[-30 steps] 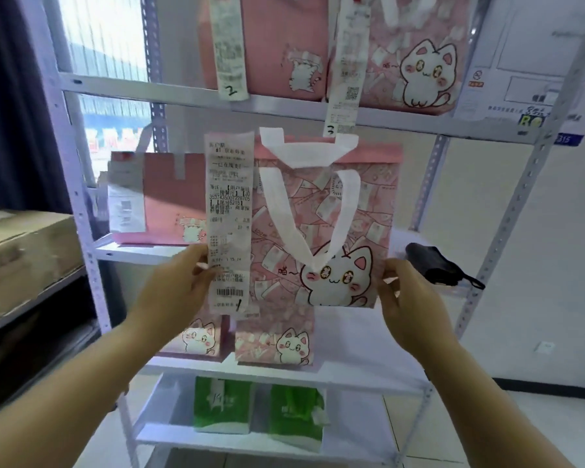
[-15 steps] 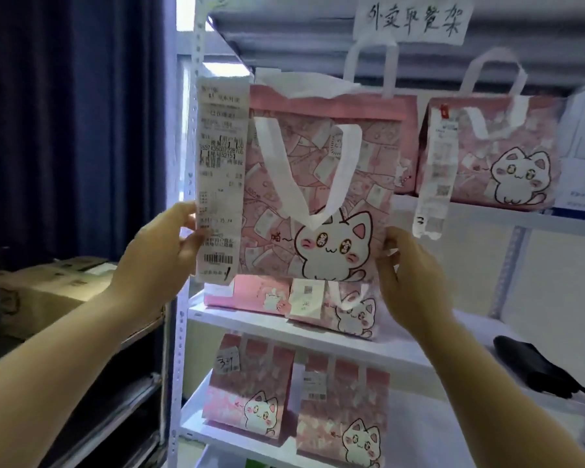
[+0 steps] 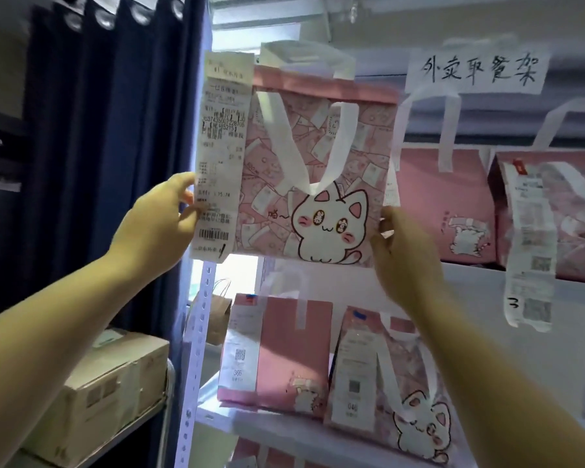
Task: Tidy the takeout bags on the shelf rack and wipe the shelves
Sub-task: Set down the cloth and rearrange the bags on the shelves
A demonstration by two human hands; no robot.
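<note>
I hold a pink takeout bag [image 3: 318, 170] with a white cat drawing and white handles up in front of the top shelf level. A long receipt [image 3: 222, 157] hangs from its left edge. My left hand [image 3: 159, 228] grips the bag's lower left edge over the receipt. My right hand [image 3: 402, 255] grips its lower right corner. Two more pink bags [image 3: 446, 211] [image 3: 561, 217] stand on the upper shelf [image 3: 487, 275] to the right. Below, two pink bags [image 3: 274, 352] [image 3: 385, 383] stand on the middle shelf [image 3: 284, 430].
A white perforated rack post [image 3: 196, 349] runs down the left side. Dark blue curtains [image 3: 108, 146] hang to the left. A cardboard box [image 3: 105, 396] rests on a lower side shelf. A handwritten paper sign [image 3: 477, 70] is taped above. A brown paper bag [image 3: 217, 315] sits behind the post.
Both hands have lifted the cat bag from the middle shelf level up toward the top shelf. My view has tilted upward, bringing the sign and curtain top into sight.
</note>
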